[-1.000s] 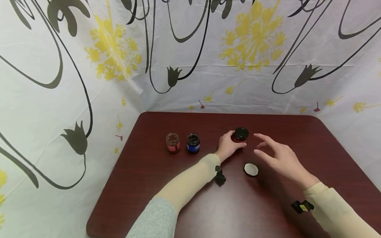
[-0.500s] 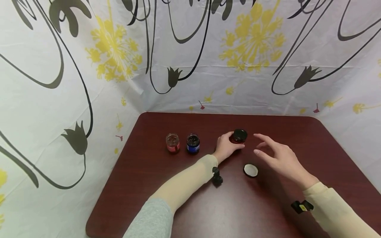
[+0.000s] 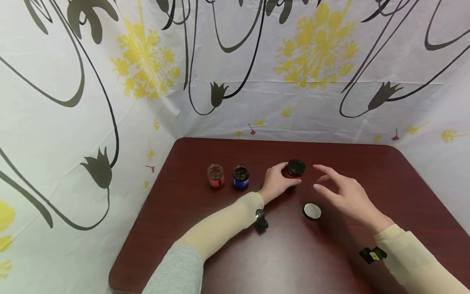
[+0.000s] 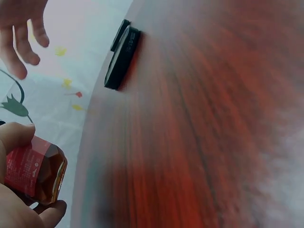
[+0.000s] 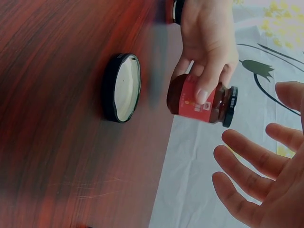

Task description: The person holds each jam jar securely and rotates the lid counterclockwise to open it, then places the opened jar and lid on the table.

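My left hand (image 3: 276,181) grips a small glass jar (image 3: 293,173) with a red label and a black lid (image 3: 296,165) on top. In the right wrist view the jar (image 5: 194,99) appears tipped sideways, held between thumb and fingers above the table. The left wrist view shows its faceted glass base (image 4: 51,175). Just to the right of the jar, my right hand (image 3: 345,196) hovers with fingers spread and loosely bent, touching nothing. Below, between the hands, a loose black lid (image 3: 312,211) lies on the table, white inside facing up.
Two jars without lids stand left on the dark red table (image 3: 191,212): one with a red label (image 3: 216,176), one with a blue label (image 3: 240,177). A patterned white curtain (image 3: 249,65) hangs behind. A second thin dark shape (image 4: 119,35) shows behind the loose lid.
My left hand has drawn the jar slightly left and toward me, away from the right hand. The right hand has kept its place, and the head view has shifted a little.
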Action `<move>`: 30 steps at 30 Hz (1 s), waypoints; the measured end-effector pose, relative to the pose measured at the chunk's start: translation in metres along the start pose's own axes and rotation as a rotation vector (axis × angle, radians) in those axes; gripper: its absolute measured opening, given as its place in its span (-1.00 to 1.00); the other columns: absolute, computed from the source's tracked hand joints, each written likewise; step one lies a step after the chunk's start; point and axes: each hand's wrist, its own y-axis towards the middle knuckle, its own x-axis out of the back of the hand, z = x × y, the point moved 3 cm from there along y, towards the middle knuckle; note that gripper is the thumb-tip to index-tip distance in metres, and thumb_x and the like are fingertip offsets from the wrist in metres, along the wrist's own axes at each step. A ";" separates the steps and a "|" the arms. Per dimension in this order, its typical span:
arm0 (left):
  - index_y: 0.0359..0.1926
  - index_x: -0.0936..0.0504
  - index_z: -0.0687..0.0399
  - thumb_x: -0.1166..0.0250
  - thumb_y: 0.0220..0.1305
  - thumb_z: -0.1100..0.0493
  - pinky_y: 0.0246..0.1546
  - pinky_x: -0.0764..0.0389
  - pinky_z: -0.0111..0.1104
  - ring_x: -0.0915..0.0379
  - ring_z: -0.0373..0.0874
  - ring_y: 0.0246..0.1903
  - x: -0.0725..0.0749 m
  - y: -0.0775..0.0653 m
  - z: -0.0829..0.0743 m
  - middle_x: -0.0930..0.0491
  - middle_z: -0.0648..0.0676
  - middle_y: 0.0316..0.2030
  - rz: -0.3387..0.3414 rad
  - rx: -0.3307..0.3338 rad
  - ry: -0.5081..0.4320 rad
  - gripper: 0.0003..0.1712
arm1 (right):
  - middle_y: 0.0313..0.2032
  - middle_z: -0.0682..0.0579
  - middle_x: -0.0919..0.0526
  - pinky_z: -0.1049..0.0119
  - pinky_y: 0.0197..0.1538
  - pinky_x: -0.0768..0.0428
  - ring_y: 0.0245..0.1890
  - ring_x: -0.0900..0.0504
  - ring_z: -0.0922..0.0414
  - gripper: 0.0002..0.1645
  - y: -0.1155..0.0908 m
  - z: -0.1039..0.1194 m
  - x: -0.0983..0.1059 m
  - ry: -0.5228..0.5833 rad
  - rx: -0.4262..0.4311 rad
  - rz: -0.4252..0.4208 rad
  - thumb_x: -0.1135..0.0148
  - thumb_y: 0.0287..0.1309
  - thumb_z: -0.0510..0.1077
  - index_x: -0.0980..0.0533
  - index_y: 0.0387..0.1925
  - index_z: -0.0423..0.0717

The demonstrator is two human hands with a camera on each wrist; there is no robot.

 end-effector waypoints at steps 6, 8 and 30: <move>0.26 -0.58 -0.08 -0.60 -0.01 -0.16 -0.01 -0.52 -0.44 -0.53 -0.36 -0.01 0.011 -0.008 -0.007 -0.63 -0.18 0.05 0.014 -0.052 -0.012 -0.21 | -0.07 0.17 -0.69 0.13 -0.29 -0.43 -0.30 -0.59 0.19 -0.27 0.006 0.001 -0.002 -0.003 0.003 0.007 -0.26 0.33 0.20 -0.25 0.47 0.46; 0.25 -0.59 -0.08 -0.60 -0.01 -0.14 -0.01 -0.52 -0.45 -0.52 -0.36 -0.01 0.014 -0.010 -0.009 -0.62 -0.17 0.05 0.019 -0.066 -0.015 -0.21 | -0.07 0.16 -0.70 0.14 -0.30 -0.43 -0.32 -0.58 0.19 -0.27 0.007 0.001 -0.003 -0.004 0.006 0.011 -0.26 0.33 0.20 -0.25 0.47 0.45; 0.16 -0.63 -0.08 -0.60 -0.01 -0.15 -0.10 -0.50 -0.54 -0.50 -0.39 -0.08 0.049 -0.030 -0.033 -0.61 -0.18 -0.05 0.037 -0.201 0.067 -0.30 | 0.00 0.16 -0.68 -0.01 -0.16 -0.52 -0.05 -0.66 0.09 -0.27 0.027 0.014 -0.005 0.002 0.042 0.048 -0.24 0.29 0.30 -0.32 0.43 0.34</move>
